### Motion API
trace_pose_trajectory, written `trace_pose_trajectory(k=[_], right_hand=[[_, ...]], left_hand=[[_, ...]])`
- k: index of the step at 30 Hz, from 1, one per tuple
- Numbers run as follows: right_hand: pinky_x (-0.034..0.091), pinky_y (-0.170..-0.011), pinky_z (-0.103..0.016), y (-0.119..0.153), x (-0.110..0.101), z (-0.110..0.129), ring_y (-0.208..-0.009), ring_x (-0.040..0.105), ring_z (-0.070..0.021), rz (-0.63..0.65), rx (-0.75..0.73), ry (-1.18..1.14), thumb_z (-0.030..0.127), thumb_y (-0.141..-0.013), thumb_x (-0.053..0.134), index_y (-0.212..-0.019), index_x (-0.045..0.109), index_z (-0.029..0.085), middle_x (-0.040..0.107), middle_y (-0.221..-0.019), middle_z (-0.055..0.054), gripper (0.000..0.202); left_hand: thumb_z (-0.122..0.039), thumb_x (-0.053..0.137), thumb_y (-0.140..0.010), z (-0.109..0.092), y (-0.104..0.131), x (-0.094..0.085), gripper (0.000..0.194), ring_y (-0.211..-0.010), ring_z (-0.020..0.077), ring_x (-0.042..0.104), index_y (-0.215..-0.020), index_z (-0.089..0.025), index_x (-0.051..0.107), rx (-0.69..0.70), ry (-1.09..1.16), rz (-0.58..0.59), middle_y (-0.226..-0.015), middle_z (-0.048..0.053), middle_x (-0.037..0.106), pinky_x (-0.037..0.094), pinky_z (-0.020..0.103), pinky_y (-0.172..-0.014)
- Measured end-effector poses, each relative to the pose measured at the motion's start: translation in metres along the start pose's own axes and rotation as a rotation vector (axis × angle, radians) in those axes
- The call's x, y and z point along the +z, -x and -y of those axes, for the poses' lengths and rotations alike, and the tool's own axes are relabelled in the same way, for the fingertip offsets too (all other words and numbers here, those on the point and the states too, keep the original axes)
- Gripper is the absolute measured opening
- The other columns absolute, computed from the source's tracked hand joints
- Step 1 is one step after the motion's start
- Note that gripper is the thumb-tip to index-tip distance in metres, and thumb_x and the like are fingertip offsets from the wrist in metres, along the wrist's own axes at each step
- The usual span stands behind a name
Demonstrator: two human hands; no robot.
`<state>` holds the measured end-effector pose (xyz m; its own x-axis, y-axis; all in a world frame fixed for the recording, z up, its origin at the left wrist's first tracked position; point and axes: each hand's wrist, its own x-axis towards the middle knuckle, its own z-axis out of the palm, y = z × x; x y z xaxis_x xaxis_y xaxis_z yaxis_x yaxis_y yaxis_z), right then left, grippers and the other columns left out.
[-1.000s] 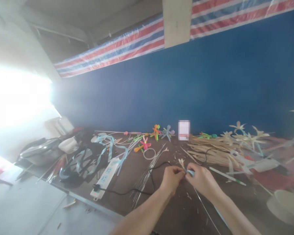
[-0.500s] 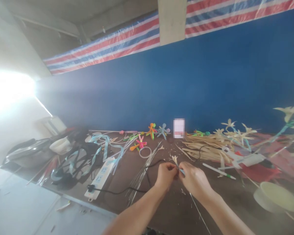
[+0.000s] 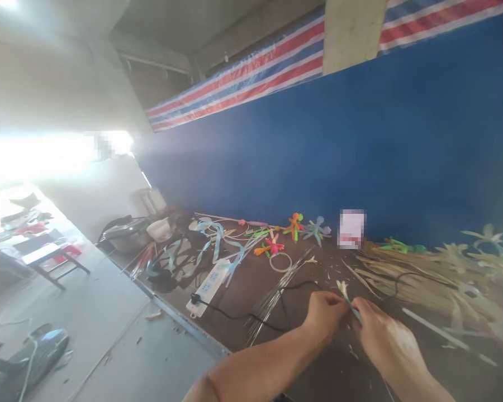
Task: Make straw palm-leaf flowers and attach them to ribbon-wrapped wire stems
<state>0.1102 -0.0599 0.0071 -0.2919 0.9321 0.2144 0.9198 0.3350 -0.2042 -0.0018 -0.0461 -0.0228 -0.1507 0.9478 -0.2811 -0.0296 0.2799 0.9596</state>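
Note:
A small cream-coloured artificial flower (image 3: 342, 288) stands up between my two hands, over the dark brown table (image 3: 314, 363). My left hand (image 3: 326, 314) is closed, its thumb and fingers pinched at the flower's base. On the other side my right hand (image 3: 383, 332) is closed round the stem, and a light blue strip (image 3: 356, 314) shows by its fingertips. A thin wire comes out below the right hand, near the bottom edge. The fingers hide the exact spot where the strip meets the stem.
Left of my hands lie a bundle of thin wires (image 3: 272, 298) and a white power strip (image 3: 208, 287) with a black cord. Colourful fuzzy figures (image 3: 295, 226) stand towards the blue wall panel (image 3: 276, 156). Dried strips (image 3: 419, 273) and a white stick (image 3: 448, 336) lie to the right.
The view has swung left, so the table and hands appear further right, and floor and a stool have come in at left. Both hands keep their hold on the flower.

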Motion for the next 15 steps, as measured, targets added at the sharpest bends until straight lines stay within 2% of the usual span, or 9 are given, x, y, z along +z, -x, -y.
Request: trace_pose_trajectory(k=[4, 8, 13, 15], right_hand=[[0.026, -0.044, -0.024, 0.003, -0.001, -0.004, -0.054, 0.058, -0.0169, -0.01, 0.028, -0.004, 0.022, -0.075, 0.041, -0.077, 0.046, 0.023, 0.061, -0.072, -0.001, 0.005], [0.028, -0.044, -0.024, 0.003, -0.008, -0.006, -0.053, 0.057, -0.0173, -0.029, 0.062, -0.044, 0.026, -0.074, 0.041, -0.077, 0.049, 0.023, 0.062, -0.069, -0.002, 0.009], [0.031, -0.044, -0.023, -0.002, -0.016, -0.011, -0.046, 0.053, -0.0161, -0.001, 0.228, -0.236, 0.037, -0.07, 0.043, -0.067, 0.053, 0.024, 0.055, -0.048, 0.003, 0.016], [0.034, -0.044, -0.021, -0.004, -0.016, -0.015, -0.045, 0.051, -0.0144, 0.043, 0.249, -0.348, 0.037, -0.069, 0.043, -0.066, 0.054, 0.024, 0.052, -0.045, 0.005, 0.018]], left_hand=[[-0.026, 0.061, -0.057, -0.008, 0.007, 0.001, 0.022, -0.049, 0.0108, 0.051, -0.072, -0.01, 0.067, 0.0, -0.035, -0.009, -0.055, 0.002, 0.06, 0.039, 0.021, -0.047], [-0.029, 0.062, -0.057, -0.015, 0.01, 0.001, 0.024, -0.052, 0.0117, 0.052, -0.072, -0.01, 0.068, -0.006, -0.06, 0.052, -0.057, 0.002, 0.062, 0.04, 0.021, -0.049], [-0.036, 0.066, -0.054, -0.022, 0.008, -0.002, 0.031, -0.054, 0.0122, 0.053, -0.074, -0.012, 0.068, -0.023, -0.02, 0.145, -0.061, 0.004, 0.063, 0.04, 0.022, -0.05], [-0.038, 0.067, -0.053, -0.025, 0.006, -0.004, 0.036, -0.052, 0.0123, 0.052, -0.077, -0.012, 0.068, -0.049, -0.012, 0.193, -0.06, 0.004, 0.063, 0.04, 0.022, -0.05]])
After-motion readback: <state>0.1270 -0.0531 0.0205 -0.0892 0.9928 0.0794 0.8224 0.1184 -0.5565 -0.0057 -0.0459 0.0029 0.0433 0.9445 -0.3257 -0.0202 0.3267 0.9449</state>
